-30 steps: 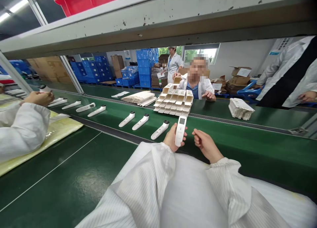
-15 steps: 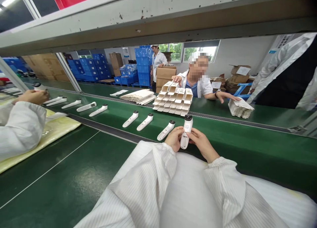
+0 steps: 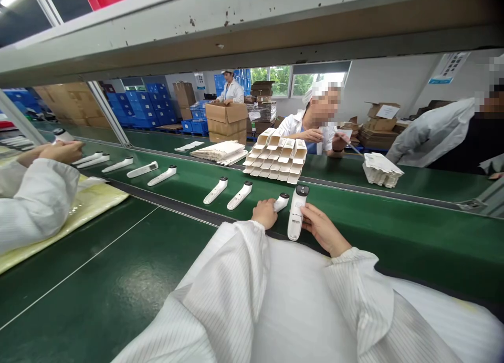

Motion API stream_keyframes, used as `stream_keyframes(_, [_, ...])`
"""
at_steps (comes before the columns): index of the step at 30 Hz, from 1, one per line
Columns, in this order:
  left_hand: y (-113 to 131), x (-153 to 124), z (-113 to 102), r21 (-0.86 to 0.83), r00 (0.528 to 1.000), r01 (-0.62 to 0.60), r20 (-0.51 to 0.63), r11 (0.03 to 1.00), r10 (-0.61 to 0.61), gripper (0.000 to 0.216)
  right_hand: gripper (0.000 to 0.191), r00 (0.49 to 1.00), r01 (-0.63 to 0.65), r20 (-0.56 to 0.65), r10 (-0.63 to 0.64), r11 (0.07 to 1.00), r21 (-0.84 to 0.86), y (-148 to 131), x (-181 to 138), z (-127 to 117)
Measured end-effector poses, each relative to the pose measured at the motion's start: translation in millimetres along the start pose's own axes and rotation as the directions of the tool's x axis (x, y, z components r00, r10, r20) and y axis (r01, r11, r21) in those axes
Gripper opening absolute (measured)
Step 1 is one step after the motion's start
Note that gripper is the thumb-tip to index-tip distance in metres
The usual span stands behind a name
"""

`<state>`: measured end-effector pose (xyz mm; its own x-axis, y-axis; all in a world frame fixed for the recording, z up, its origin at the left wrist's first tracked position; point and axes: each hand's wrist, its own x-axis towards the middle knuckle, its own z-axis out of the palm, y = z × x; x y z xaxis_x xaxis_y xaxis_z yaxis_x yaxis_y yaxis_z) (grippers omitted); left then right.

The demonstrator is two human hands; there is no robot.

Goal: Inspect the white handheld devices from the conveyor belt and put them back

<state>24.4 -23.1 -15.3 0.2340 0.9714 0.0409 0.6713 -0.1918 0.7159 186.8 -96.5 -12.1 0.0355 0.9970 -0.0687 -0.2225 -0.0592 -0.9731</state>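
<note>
My right hand holds a white infrared thermometer upright, its black head at the top and an open recess in its handle facing me. Beside it, at the belt's near edge, my left hand is closed over the handle of a second thermometer; only its white neck and black head show. To the left, more white thermometers lie in a spaced row on the green conveyor belt.
White open cartons stand stacked across the belt, near flat folded cartons and a smaller carton bundle. A shelf beam runs overhead. At left, a co-worker's hands hold another thermometer. White foam sheeting lies before me.
My left hand has left the held thermometer and closed over the one beside it. The belt's row has shifted right. The co-worker opposite has lifted both hands off the cartons.
</note>
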Motion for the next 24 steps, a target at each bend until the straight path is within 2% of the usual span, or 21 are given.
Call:
stream_keyframes(2, [0.5,2.8,1.5,-0.257,0.999,0.049,-0.007,0.965,-0.053,0.041,0.034,1.0,-0.009,0.02,0.009,1.0,0.007,-0.4,0.3,-0.7])
stream_keyframes(4, [3.6,2.8,1.3,-0.555,0.99,0.135,0.042,0.821,-0.134,0.035,0.033,0.999,-0.029,0.016,0.029,1.0,0.003,0.2,1.4,-1.7])
stream_keyframes(6, [8.8,-0.2,0.1,-0.792,0.963,0.259,0.171,0.553,-0.206,0.03,0.031,0.998,-0.054,-0.043,0.053,0.998,-0.04,1.9,3.8,-3.8])
stream_keyframes(7, [11.9,-2.5,-0.6,-0.858,0.943,0.323,0.255,0.398,-0.216,0.029,0.03,0.995,-0.064,-0.087,0.057,0.994,-0.084,3.1,5.5,-5.7])
stream_keyframes(9, [18.5,-7.4,-1.1,-0.899,0.904,0.413,0.385,0.144,-0.187,0.029,0.028,0.981,-0.074,-0.189,0.031,0.972,-0.224,5.7,9.7,-11.2])
stream_keyframes(10, [21.6,-9.7,-0.9,-0.898,0.893,0.433,0.417,0.075,-0.17,0.029,0.027,0.972,-0.081,-0.237,0.001,0.941,-0.329,6.9,11.7,-14.7])
stream_keyframes(12, [27.6,-13.5,0.5,-0.896,0.889,0.442,0.431,0.047,-0.152,0.03,0.026,0.954,-0.107,-0.289,-0.081,0.808,-0.58,8.5,14.6,-21.6])
stream_keyframes(14, [33.0,-16.3,2.5,-0.895,0.895,0.437,0.422,0.089,-0.147,0.033,0.028,0.944,-0.113,-0.277,-0.181,0.61,-0.784,8.8,14.9,-26.4])
stream_keyframes(16, [37.8,-18.8,4.8,-0.89,0.897,0.435,0.415,0.133,-0.155,0.036,0.033,0.929,-0.057,-0.216,-0.301,0.461,-0.886,8.0,12.8,-27.0])
stream_keyframes(18, [41.9,-21.2,7.4,-0.886,0.894,0.437,0.409,0.155,-0.183,0.035,0.036,0.892,0.068,-0.127,-0.434,0.405,-0.912,6.9,9.8,-23.1])
stream_keyframes(20, [44.6,-23.3,11.0,-0.896,0.901,0.417,0.387,0.15,-0.195,0.025,0.034,0.864,0.217,-0.051,-0.5,0.462,-0.86,6.8,7.6,-16.0])
stream_keyframes(22, [45.6,-24.6,15.4,-0.925,0.928,0.354,0.331,0.135,-0.17,0.019,0.034,0.89,0.325,-0.007,-0.455,0.646,-0.691,7.9,6.7,-7.8])
stream_keyframes(24, [44.6,-24.5,19.7,-0.946,0.952,0.294,0.279,0.134,-0.123,0.024,0.036,0.941,0.305,0.006,-0.339,0.837,-0.456,9.2,6.5,-0.6])
